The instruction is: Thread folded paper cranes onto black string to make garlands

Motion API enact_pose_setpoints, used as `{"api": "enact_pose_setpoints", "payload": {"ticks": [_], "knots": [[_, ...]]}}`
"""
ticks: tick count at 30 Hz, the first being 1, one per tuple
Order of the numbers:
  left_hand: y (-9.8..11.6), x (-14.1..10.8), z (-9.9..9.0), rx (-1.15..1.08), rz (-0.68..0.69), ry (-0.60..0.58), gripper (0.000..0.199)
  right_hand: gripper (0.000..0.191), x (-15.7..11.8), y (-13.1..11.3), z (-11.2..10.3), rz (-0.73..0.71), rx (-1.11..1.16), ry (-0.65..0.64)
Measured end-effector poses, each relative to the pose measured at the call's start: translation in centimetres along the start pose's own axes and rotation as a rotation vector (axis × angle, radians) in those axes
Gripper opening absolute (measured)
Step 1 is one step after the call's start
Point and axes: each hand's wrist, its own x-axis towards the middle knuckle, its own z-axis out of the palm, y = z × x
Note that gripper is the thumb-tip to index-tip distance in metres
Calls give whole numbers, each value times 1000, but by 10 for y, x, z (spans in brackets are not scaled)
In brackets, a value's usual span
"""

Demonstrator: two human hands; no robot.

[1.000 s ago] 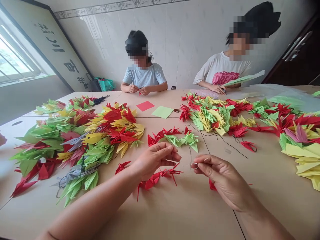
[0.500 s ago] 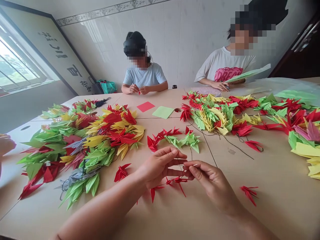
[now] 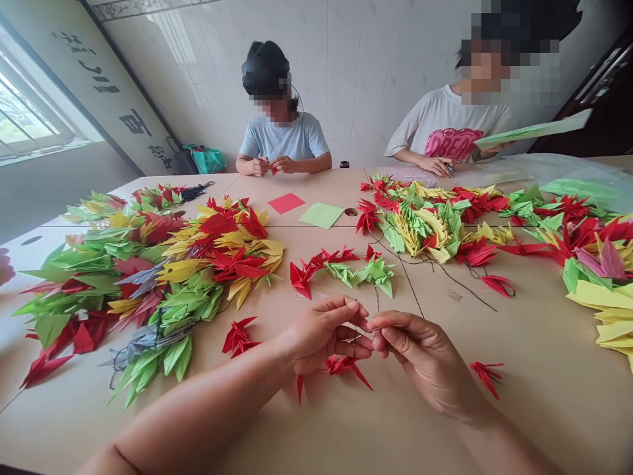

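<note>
My left hand, palm turned up, pinches a dark thread between thumb and forefinger, with its other fingers curled beneath. My right hand has thumb and forefinger pressed on a thin piece, perhaps a needle, close to the left fingertips. Red folded paper pieces show just below my left hand. Beyond the hands, a short chain of red and green folded paper lies on the table. Single red pieces lie left and right of my hands.
Large heaps of strung folded paper cover the table's left and right. A red square and a green square lie in the middle. Two people sit opposite, one holding a red piece, the other a green sheet.
My two hands are closer together, and the thin piece in my right fingers now points differently. The person at the right has raised the green sheet. The view has shifted slightly.
</note>
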Motion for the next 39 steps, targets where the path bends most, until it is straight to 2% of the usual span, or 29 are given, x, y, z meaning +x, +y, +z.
{"api": "enact_pose_setpoints", "payload": {"ticks": [9,15,20,24,26,28,33,36,39], "knots": [[-10,1,-1,124,24,-6,27,9,-2,-3,1,77,211,33],[-13,-2,3,317,170,115,30,10,-3,-7,0,79,224,64],[-8,-2,3,280,257,165,27,9,-3,-7,-3,40,277,120],[-5,-3,3,217,267,133,26,10,-1,-8,-8,10,271,182],[-6,-4,4,230,317,134,26,10,0,-8,-9,-16,266,205],[-6,-5,5,335,402,158,24,9,0,-9,-8,-64,252,244],[-7,-10,7,786,645,162,20,6,-2,-7,-7,-182,162,302],[-9,-10,6,879,745,138,18,8,-1,-2,-6,-189,95,278],[-10,-9,5,872,766,130,12,11,0,3,-5,-160,67,237]]}}
